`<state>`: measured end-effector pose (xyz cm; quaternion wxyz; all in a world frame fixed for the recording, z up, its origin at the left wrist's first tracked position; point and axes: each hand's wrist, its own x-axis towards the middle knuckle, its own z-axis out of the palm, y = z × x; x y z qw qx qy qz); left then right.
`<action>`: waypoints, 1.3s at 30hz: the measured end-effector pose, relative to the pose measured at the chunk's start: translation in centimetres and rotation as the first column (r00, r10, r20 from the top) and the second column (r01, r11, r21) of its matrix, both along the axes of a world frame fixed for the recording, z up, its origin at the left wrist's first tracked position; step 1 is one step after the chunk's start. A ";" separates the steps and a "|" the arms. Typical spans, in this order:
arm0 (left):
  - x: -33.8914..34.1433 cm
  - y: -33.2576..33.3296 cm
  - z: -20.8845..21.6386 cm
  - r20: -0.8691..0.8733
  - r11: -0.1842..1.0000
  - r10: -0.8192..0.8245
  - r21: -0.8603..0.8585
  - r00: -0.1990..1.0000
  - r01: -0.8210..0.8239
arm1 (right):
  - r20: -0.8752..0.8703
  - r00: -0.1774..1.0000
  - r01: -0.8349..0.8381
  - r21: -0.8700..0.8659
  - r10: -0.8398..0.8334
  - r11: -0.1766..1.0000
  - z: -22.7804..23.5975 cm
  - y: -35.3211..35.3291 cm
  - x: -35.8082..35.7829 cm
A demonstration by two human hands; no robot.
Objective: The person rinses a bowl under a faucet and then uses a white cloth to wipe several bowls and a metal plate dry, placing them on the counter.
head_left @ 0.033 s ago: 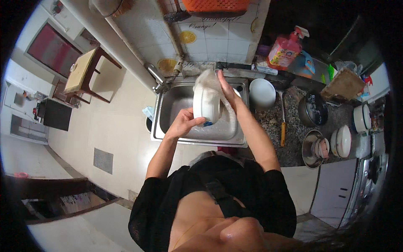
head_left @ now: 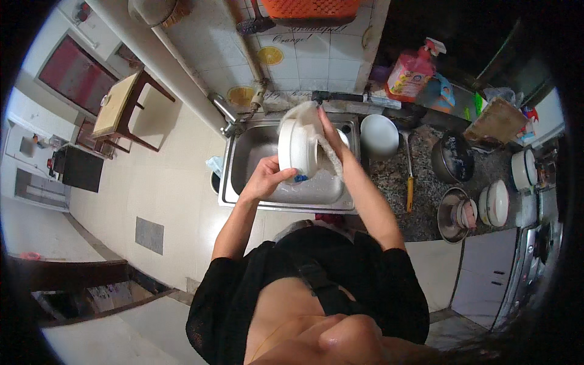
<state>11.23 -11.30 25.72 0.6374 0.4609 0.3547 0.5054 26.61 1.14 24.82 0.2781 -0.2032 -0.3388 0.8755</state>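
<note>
Over the steel sink (head_left: pixel 243 164), my left hand (head_left: pixel 264 178) grips a white bowl (head_left: pixel 292 149) near its lower edge, the thumb lying on the outside by a blue mark. The bowl is tipped on its side. A pale, wet-looking cloth (head_left: pixel 331 161) covers its far side and right side, with a loose end hanging toward the sink. My right hand (head_left: pixel 334 137) presses the cloth against the bowl, fingers stretched upward and partly hidden behind the cloth. Part of another white dish (head_left: pixel 344 139) shows behind my right wrist.
The tap (head_left: pixel 228 115) stands at the sink's far left corner. On the right-hand counter are a white bowl (head_left: pixel 379 137), a yellow-handled utensil (head_left: pixel 410 182), a dark pot (head_left: pixel 453 158), a steel bowl (head_left: pixel 450 225) with small dishes, and a pink pump bottle (head_left: pixel 410 76).
The bowl has shifted very slightly left. The cloth's loose end has swung up and hangs shorter beside my right wrist.
</note>
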 end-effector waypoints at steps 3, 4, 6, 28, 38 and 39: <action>1.2 1.2 -0.2 0.180 0.993 0.113 0.021 0.977 -0.119 | -0.141 0.916 0.316 -0.325 -0.376 0.891 -5.0 -3.1 -1.3; 1.6 1.8 -0.6 0.128 0.985 0.152 0.067 0.980 -0.162 | -0.264 0.884 0.274 -0.378 -0.387 0.884 -6.3 -4.1 -2.2; 2.0 2.3 -1.8 -0.136 0.974 0.196 0.139 0.971 -0.177 | -0.368 0.817 0.254 -0.463 -0.445 0.849 -6.8 -5.8 -3.3; -2.4 1.2 0.2 0.245 0.965 -0.246 -0.033 0.938 0.262 | -0.243 0.948 0.125 -0.313 -0.207 0.941 1.7 -7.0 1.8; -2.2 1.3 -1.4 0.137 0.944 0.132 -0.320 0.982 -0.083 | 0.303 0.642 0.628 0.319 -0.704 0.710 -2.9 -5.1 3.3; -1.8 1.2 -0.4 0.313 0.911 0.059 -0.405 0.948 0.077 | 0.203 0.556 0.707 0.395 -0.806 0.587 -2.8 -7.5 3.9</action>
